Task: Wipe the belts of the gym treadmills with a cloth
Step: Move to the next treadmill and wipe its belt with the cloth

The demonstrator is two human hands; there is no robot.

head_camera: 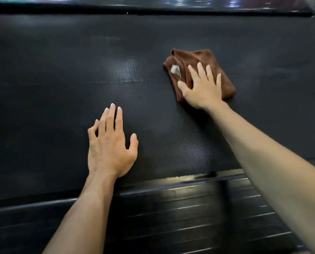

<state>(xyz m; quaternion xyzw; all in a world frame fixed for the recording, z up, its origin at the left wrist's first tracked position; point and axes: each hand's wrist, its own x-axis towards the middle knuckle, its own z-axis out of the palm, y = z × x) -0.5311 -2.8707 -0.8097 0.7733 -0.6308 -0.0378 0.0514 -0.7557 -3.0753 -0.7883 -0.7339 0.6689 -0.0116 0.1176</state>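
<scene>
Head view, right hand [202, 88] flat on brown cloth [195, 57], left hand [109, 143] flat on belt [61, 70], ribbed side rail [189, 217] near

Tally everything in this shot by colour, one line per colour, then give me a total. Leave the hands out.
Brown: 1, the folded cloth under the right hand
White: 1, the small tag on the cloth
Black: 2, the treadmill belt and the ribbed side rail next to it
Total: 4
</scene>
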